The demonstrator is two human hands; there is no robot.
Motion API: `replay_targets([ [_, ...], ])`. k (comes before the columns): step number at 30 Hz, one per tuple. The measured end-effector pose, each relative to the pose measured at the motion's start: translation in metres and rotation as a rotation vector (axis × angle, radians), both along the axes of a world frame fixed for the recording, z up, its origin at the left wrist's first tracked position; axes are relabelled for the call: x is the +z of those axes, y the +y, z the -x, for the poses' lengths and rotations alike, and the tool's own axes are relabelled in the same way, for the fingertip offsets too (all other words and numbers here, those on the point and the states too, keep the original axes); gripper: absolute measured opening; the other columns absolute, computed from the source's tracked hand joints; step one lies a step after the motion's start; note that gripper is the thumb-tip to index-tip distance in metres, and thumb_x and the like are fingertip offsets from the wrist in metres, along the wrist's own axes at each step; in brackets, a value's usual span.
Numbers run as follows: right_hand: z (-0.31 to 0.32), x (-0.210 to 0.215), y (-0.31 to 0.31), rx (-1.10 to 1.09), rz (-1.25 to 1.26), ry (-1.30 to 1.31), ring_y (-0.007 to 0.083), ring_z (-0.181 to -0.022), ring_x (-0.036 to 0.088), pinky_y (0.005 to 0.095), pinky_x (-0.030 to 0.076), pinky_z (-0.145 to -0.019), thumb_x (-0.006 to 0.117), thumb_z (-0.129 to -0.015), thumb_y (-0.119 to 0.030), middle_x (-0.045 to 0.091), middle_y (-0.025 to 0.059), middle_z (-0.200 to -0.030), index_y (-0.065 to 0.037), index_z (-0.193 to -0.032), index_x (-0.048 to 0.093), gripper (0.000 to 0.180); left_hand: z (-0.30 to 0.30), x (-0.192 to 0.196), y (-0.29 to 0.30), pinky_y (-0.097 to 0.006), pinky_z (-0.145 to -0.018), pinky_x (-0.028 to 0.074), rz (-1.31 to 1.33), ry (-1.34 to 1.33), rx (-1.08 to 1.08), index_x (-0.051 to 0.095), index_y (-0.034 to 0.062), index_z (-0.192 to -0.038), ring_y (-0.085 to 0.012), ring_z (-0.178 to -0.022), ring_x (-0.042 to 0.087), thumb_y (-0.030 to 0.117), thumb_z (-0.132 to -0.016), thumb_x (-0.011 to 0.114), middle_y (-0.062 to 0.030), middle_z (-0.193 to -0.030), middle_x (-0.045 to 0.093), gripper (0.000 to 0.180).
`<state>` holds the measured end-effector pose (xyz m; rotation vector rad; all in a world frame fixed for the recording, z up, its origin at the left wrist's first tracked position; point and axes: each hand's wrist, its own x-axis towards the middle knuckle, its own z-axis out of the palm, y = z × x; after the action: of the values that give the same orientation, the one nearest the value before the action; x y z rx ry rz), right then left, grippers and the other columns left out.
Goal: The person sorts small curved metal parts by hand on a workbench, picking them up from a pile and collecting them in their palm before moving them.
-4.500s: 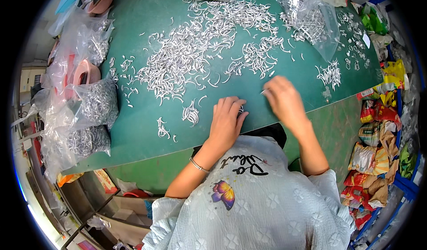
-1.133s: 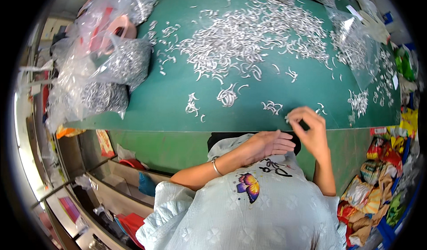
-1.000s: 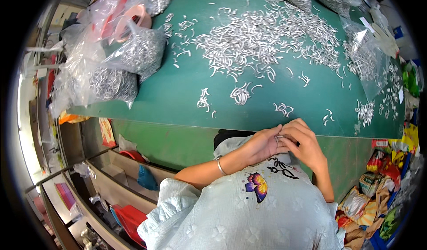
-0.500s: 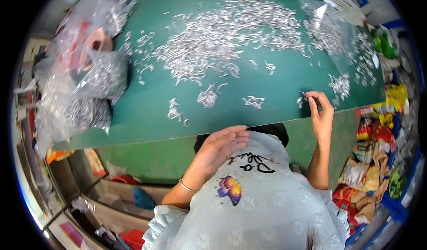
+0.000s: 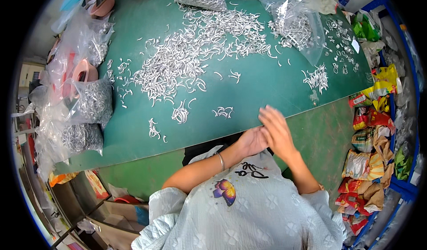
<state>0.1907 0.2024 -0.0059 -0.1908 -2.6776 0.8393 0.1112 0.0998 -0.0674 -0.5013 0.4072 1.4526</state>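
At the near table edge my two hands meet. My left hand (image 5: 252,143) is turned palm up, and its fingers are hidden behind my right hand (image 5: 277,129), so what it holds cannot be seen. The right hand's fingers are stretched out and slightly blurred over the left palm, with nothing visible in them. Closest on the table is a little group of curved silver metal pieces (image 5: 223,112). Left of it lie a denser cluster (image 5: 180,114) and a looser one (image 5: 153,129). Beyond them spreads a large pile of the same curved pieces (image 5: 171,65).
Clear bags of metal parts (image 5: 91,101) line the left table edge, and another bag (image 5: 293,30) lies at the far right. Near it are a small heap of pieces (image 5: 316,78) and scattered ring-like parts (image 5: 342,54). Blue shelving (image 5: 402,190) with colourful packets stands right.
My right hand has come left from the table's right side to my left hand. The few pieces that lay by its fingertips no longer show there. The view has turned slightly.
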Motion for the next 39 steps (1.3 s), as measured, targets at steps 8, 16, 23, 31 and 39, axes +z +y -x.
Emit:
replay_targets([
  [8,0.003,0.019,0.020,-0.043,0.117,0.156,0.0337,-0.105,0.061,0.0434,0.046,-0.091,0.067,-0.080,-0.001,0.066,0.0139,-0.102,0.001,-0.093,0.067,0.013,0.001,-0.008,-0.003,-0.023,-0.066,0.053,0.030,0.013,0.069,0.061,-0.0033,-0.113,-0.0112,-0.075,0.061,0.020,-0.101,0.051,-0.0054,-0.087,0.062,0.028],
  [16,0.107,0.006,0.105,-0.466,-0.285,-0.021,0.0334,-0.091,0.056,0.0415,0.044,-0.080,0.065,-0.083,-0.006,0.059,0.0140,-0.092,-0.002,-0.088,0.062,0.007,0.044,0.071,0.016,-0.028,-0.084,0.052,-0.142,0.467,-0.213,0.054,-0.0053,-0.129,-0.0172,-0.094,0.063,0.020,-0.101,0.051,-0.0114,-0.104,0.065,0.037],
  [23,0.066,0.040,0.091,-0.104,0.087,-0.040,0.0341,-0.090,0.055,0.0398,0.043,-0.080,0.070,-0.081,-0.010,0.060,0.0135,-0.093,-0.003,-0.084,0.061,0.012,0.055,0.083,0.039,-0.035,-0.102,0.046,0.097,0.230,0.295,0.047,-0.0098,-0.130,-0.0281,-0.117,0.057,0.018,-0.104,0.042,-0.0202,-0.121,0.059,0.038],
  [31,0.091,0.019,0.120,-0.254,-0.095,-0.059,0.0347,-0.086,0.055,0.0432,0.044,-0.077,0.067,-0.080,-0.005,0.058,0.0139,-0.086,-0.001,-0.085,0.060,0.010,0.070,0.074,0.056,-0.031,-0.083,0.051,-0.119,0.150,0.194,0.056,-0.0042,-0.116,-0.0196,-0.096,0.061,0.027,-0.103,0.046,-0.0110,-0.099,0.063,0.035],
  [39,0.156,0.038,0.117,-0.059,-0.029,0.024,0.0321,-0.116,0.049,0.0412,0.038,-0.099,0.079,-0.073,-0.020,0.054,0.0133,-0.125,-0.008,-0.117,0.060,0.049,0.079,0.075,0.046,-0.026,-0.064,0.045,0.081,0.306,0.110,0.057,-0.0031,-0.113,-0.0121,-0.067,0.050,0.024,-0.103,0.047,-0.0017,-0.075,0.053,0.030],
])
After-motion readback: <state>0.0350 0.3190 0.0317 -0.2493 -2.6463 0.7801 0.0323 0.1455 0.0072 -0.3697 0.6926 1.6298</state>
